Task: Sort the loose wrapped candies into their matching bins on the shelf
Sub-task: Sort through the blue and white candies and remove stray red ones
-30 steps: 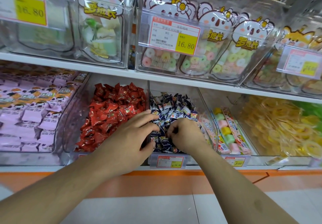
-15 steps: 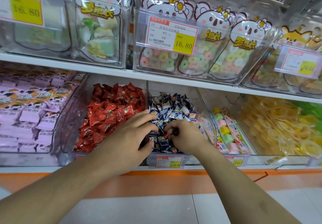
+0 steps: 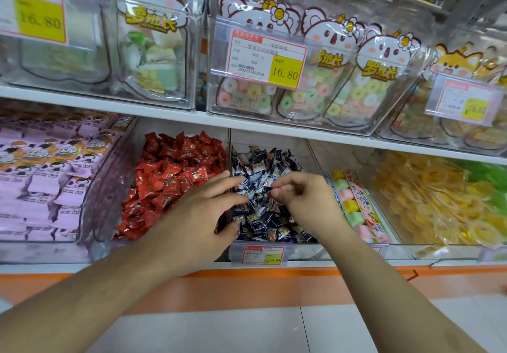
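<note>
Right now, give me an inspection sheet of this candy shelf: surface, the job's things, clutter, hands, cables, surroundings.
Surface: white lower shelf with an orange strip below, carrying clear plastic bins.
Job's things: bin of red wrapped candies; bin of dark blue and white wrapped candies right of it; a small red wrapped piece pinched above the blue pile.
Clutter: nothing seen outside the bins.
Hands: left hand open, fingers spread at the divider between the red and blue bins; right hand pinches the red piece.
Cables: nothing seen.
Surroundings: pink packets at left, pastel cube sticks and yellow ring sweets at right, upper shelf bins with a 16.80 price tag.
</note>
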A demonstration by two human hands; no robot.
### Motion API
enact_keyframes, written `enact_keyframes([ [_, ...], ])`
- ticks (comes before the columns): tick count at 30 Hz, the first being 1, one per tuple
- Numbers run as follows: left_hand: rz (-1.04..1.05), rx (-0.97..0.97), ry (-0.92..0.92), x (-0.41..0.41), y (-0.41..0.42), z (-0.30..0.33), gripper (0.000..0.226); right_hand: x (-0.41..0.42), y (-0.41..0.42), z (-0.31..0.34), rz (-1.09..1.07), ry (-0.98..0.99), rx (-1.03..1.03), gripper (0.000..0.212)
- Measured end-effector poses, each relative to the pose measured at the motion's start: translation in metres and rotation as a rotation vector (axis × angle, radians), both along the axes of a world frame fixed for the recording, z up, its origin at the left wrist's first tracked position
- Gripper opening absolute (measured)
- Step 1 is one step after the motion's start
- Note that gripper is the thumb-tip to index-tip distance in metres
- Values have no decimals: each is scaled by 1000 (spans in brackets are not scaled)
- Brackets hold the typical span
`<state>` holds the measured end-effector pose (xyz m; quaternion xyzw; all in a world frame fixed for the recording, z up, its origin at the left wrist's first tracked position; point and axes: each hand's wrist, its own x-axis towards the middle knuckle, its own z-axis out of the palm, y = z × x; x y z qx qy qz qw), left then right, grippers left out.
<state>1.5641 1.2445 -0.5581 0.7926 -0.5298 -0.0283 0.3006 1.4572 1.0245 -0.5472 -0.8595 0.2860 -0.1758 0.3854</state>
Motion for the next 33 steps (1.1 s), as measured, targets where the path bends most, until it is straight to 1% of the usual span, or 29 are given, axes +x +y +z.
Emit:
enact_keyframes([
  [1,21,-32,12,-1,0,3,47,0,4,7,-4,-61,83,7],
  [3,81,-115,54,-3,-1,9,49,1,17,19,52,-151,234,11],
  [5,150,-201,142,-5,-2,16,49,5,33,29,134,-212,345,13],
  [6,175,-239,205,-5,-3,19,45,7,39,32,174,-241,392,12],
  [8,212,-284,291,-6,-4,23,25,9,49,34,238,-279,483,9],
  [10,258,-290,272,-4,-1,26,5,10,51,33,266,-272,518,11],
  [11,286,-289,247,-1,1,25,4,10,50,31,265,-263,515,12],
  [13,347,-272,184,5,5,23,8,8,42,25,230,-221,444,13],
  [15,405,-205,87,12,10,19,7,7,32,15,217,-98,348,17],
  [16,417,-160,26,15,10,17,20,6,30,10,242,-8,325,21],
  [17,387,-124,-35,17,10,14,34,6,29,5,281,102,287,23],
  [18,322,-91,-74,16,10,14,44,6,29,0,321,218,206,21],
  [20,142,-21,-85,9,6,15,54,7,26,-11,349,384,2,16],
  [21,69,23,-75,6,3,13,56,9,23,-14,332,422,-71,16],
  [22,19,60,-64,4,1,9,57,10,20,-15,308,429,-111,18],
  [24,-19,82,-48,3,-3,0,57,11,12,-14,282,427,-163,27],
  [26,-21,88,-48,6,-5,-3,57,10,4,-12,293,463,-195,47],
  [28,-20,92,-55,9,-4,-3,57,8,-2,-11,289,477,-158,62],
  [30,-28,93,-59,9,-4,-3,57,7,-5,-11,280,465,-160,63],
  [33,-35,75,-59,9,-3,-3,54,6,-5,-11,251,457,-201,56],
])
